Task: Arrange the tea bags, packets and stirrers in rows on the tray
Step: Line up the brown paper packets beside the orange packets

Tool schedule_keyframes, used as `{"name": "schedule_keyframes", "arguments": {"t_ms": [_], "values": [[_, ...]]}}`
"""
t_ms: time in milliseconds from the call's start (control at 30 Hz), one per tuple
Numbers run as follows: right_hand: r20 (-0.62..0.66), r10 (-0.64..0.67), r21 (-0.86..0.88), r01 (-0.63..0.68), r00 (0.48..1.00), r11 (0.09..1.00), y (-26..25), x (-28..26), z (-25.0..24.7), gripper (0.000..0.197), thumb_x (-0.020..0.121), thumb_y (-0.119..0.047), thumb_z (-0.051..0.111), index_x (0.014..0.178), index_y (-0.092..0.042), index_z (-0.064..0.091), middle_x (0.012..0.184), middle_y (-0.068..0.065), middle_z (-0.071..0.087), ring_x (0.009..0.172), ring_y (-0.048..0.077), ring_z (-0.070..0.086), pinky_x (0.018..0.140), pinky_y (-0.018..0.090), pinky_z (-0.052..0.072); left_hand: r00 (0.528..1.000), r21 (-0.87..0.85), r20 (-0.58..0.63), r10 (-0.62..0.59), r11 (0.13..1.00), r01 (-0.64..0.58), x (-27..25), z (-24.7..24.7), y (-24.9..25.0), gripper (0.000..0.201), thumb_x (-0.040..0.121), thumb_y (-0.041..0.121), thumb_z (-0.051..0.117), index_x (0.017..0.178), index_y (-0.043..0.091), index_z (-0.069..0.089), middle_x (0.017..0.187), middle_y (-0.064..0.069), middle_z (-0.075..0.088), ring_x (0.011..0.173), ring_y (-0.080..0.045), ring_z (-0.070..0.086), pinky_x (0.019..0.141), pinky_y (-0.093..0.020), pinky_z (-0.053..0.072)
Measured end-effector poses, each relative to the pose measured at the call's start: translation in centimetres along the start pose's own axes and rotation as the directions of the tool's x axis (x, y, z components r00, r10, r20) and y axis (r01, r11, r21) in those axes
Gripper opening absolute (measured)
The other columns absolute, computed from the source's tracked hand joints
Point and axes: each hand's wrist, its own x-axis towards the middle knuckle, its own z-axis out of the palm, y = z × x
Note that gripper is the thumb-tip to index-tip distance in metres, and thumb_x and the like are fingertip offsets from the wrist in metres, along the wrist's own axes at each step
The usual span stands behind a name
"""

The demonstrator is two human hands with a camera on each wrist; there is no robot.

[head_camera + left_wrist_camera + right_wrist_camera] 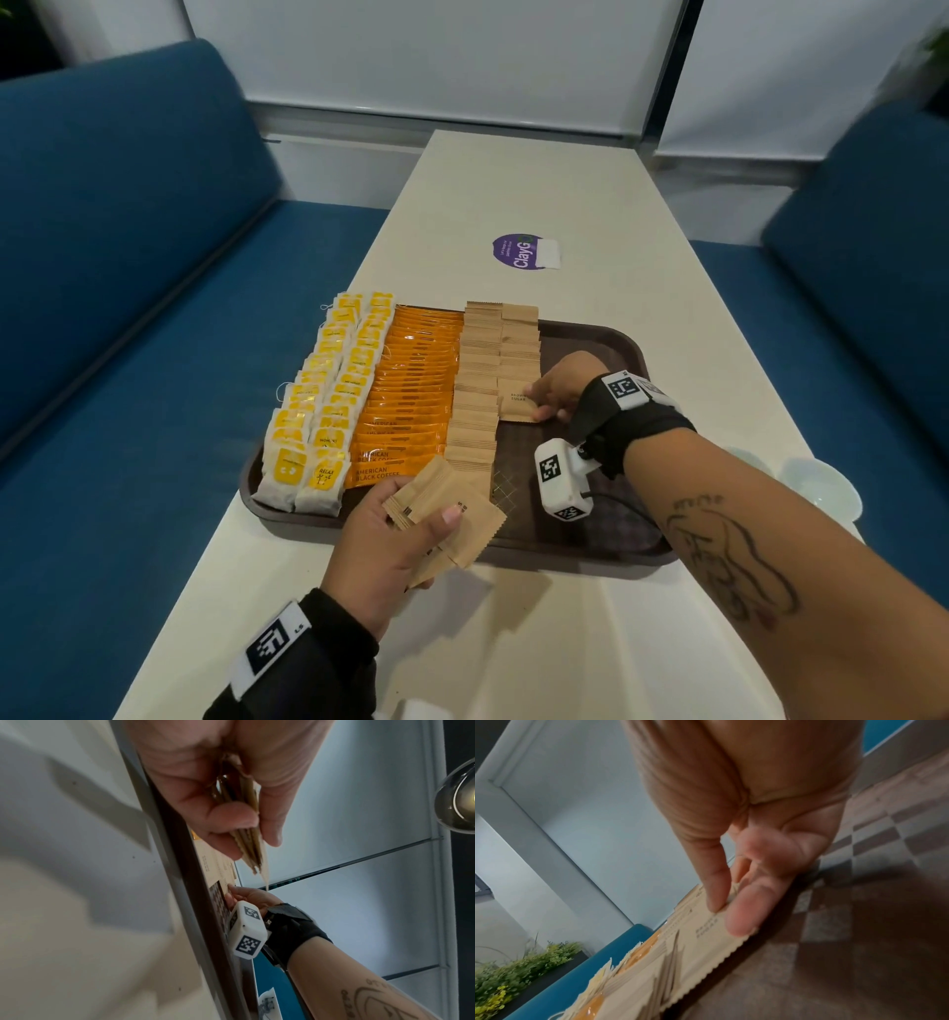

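A long white counter point(539, 195) runs between two blue benches point(118, 246) and carries a brown tray point(606, 534) at its near end. Across the tray from left to right lie two rows of yellow tea bags point(328, 390), one row of orange coffee packets point(411, 390), and two rows of tan brown sugar packets point(477, 375), the right row stopping about halfway down the tray. The left hand point(390, 545) hovers over the tray's near edge, fingers and thumb curled around a small fanned stack of sugar packets point(452, 509). The right hand point(565, 385) reaches in from the right, thumb and fingertips pinching the nearest sugar packet point(516, 401) of the shorter row, which lies flat on the tray. A purple sticker point(518, 250) sits farther along the counter.
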Motion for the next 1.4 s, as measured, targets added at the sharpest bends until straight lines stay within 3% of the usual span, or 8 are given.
{"name": "schedule_keyframes", "arguments": {"t_ms": [233,400,500,633,767,1067,1267,1400], "values": [[-0.293,-0.234,0.178,0.294,0.927,0.939,1.6,-3.1,-0.7,0.012,0.09,-0.021,0.064,0.083,-0.012,0.06,0.065,0.004,0.059,0.043,0.009,0.049,0.042,0.02,0.04,1.0,0.028,0.007,0.023,0.999,-0.023,-0.6,0.3,0.5,0.025,0.076,0.008,0.07,0.094,0.019,0.056,0.092,-0.009,0.065,0.078,-0.027,0.06,0.047,-0.028,0.045],[-0.042,-0.563,0.198,0.559,0.826,0.805,4.4,-9.7,1.3,0.019,0.078,-0.023,0.075,0.083,-0.015,0.059,0.077,-0.001,0.065,0.061,0.009,0.058,0.06,0.024,0.046,0.999,0.021,0.009,0.051,0.998,-0.051,-1.0,0.8,1.0,0.025,0.077,0.004,0.069,0.093,0.019,0.056,0.086,-0.005,0.066,0.074,-0.023,0.061,0.044,-0.027,0.044],[0.159,-0.532,0.128,0.517,0.832,0.847,5.6,-11.9,3.5,0.024,0.074,-0.016,0.078,0.089,-0.015,0.059,0.079,-0.004,0.068,0.074,0.017,0.061,0.08,0.036,0.051,0.998,0.005,0.007,0.069,0.998,-0.069,-1.2,1.3,0.9,0.025,0.078,0.003,0.068,0.094,0.017,0.056,0.082,-0.004,0.066,0.066,-0.021,0.06,0.038,-0.022,0.042],[0.223,-0.543,0.34,0.458,0.81,0.822,7.2,-12.3,5.6,0.035,0.071,0.003,0.077,0.093,-0.009,0.051,0.074,0.009,0.069,0.077,0.035,0.062,0.064,0.04,0.045,0.998,-0.038,-0.003,0.056,0.998,-0.057,-1.4,1.8,0.7,0.011,0.085,0.011,0.061,0.095,0.015,0.057,0.078,-0.005,0.068,0.059,-0.019,0.062,0.037,-0.022,0.043],[0.175,-0.544,0.393,0.448,0.821,0.803,8.0,-12.5,5.8,0.033,0.075,0.002,0.074,0.094,-0.01,0.05,0.082,0.016,0.07,0.055,0.02,0.06,0.046,0.026,0.034,0.999,-0.017,-0.013,0.046,0.999,-0.046,-1.6,1.4,0.4,0.01,0.09,0.025,0.054,0.093,0.017,0.058,0.072,-0.001,0.069,0.055,-0.014,0.062,0.039,-0.022,0.042],[0.124,-0.436,0.46,0.338,0.891,0.821,8.3,-12.7,6.5,0.012,0.088,-0.009,0.06,0.078,-0.01,0.053,0.084,0.015,0.068,0.06,0.016,0.062,0.047,0.025,0.038,0.998,0.013,-0.016,0.065,0.998,-0.064,-1.5,1.2,0.2,0.004,0.087,0.018,0.06,0.09,0.018,0.058,0.076,-0.002,0.067,0.062,-0.018,0.061,0.04,-0.023,0.043],[-0.017,-0.427,0.751,0.294,0.904,0.591,6.9,-11.9,3.3,0.008,0.093,-0.001,0.044,0.098,-0.004,0.05,0.099,0.022,0.068,0.073,0.03,0.071,0.036,0.024,0.047,0.998,-0.002,-0.021,0.052,0.999,-0.052,-1.3,0.8,0.2,0.003,0.087,0.017,0.06,0.089,0.019,0.059,0.072,0.001,0.066,0.058,-0.013,0.06,0.041,-0.023,0.043],[-0.229,-0.389,0.473,0.451,0.892,0.757,5.2,-8.6,0.6,0.014,0.086,0.004,0.056,0.088,-0.01,0.053,0.091,0.013,0.068,0.058,0.014,0.059,0.038,0.019,0.037,0.999,0.005,-0.034,0.042,0.999,-0.041,-1.0,0.4,0.1,0.002,0.087,0.019,0.06,0.09,0.018,0.06,0.074,-0.002,0.065,0.062,-0.018,0.058,0.042,-0.024,0.044]]}}
